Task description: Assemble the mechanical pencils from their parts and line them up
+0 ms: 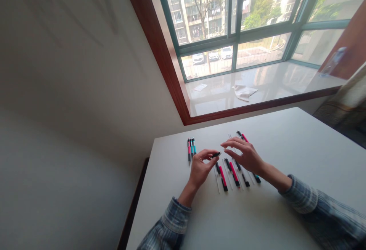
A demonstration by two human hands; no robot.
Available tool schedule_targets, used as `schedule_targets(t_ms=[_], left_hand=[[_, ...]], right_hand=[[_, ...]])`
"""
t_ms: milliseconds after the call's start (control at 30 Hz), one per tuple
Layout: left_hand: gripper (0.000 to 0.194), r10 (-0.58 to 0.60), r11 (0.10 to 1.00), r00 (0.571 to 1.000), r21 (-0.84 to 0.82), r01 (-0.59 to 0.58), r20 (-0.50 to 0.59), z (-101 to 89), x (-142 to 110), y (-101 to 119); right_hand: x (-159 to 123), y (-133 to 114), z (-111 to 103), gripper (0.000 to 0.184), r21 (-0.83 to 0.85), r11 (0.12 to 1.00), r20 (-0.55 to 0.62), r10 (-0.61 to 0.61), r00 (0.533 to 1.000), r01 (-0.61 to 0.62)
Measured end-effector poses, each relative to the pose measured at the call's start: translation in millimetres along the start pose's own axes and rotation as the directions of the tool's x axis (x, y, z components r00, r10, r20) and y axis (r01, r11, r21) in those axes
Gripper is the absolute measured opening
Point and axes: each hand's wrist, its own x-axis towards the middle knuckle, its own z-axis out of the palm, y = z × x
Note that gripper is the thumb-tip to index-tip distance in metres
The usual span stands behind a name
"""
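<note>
L hand pinches a small black pen part btw thumb & index tips, other fingers curled in loosely. R hand hangs over the pen parts, fingers curved & slightly spread, open, nothing visible in it. Its fingertips are just beside the pinched part; can't tell if they touch.

Three whole pens w/ red & teal barrels lie close together side by side on the white table, just left of L hand. Loose pen parts sit in a rough row below & btw the hands, mostly parallel: two red barrels w/ black ends, short black pieces, thin clear tubes. Another red-and-black pen lies past R fingers, partly behind them. A teal-and-black piece pokes out under R wrist.

Plaid sleeves cover both forearms. Beyond the table, a white window sill holds a crumpled cloth & a sheet of paper, both well apart from the hands.
</note>
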Motion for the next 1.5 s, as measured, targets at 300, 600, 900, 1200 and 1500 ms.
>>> schedule_targets(t_ms=[300, 600, 900, 1200, 1500], left_hand=[[0.022, 0.004, 1.000, 1.000, 0.000, -0.004, 0.011, 1.0, 0, -2], [0.022, 0.003, 1.000, 1.000, -0.029, -0.002, 0.012, 1.7, 1, -4], [0.025, -0.007, 0.998, 1.000, -0.057, 0.008, 0.027, 1.1, 0, -3], [0.020, -0.001, 1.000, 0.999, -0.030, 0.000, -0.040, -0.2, -1, -6], [0.019, 0.007, 0.999, 0.997, -0.036, -0.010, -0.079, -0.6, -3, -7]], right_hand=[[-3, 3, 3, 0.024, 0.014, 1.000, 0.064, -0.019, 0.998, 0.018], [-3, 2, 4, 0.026, 0.024, 1.000, 0.097, 0.013, 0.995, -0.015], [-1, -4, 4, 0.010, 0.030, 1.000, 0.096, -0.001, 0.995, -0.002], [-1, 18, -18, 0.016, -0.359, 0.924, -0.027, 0.130, 0.991, -0.131], [-8, 32, -21, 0.027, -0.640, 0.674, 0.070, 0.530, 0.845, -0.369]])
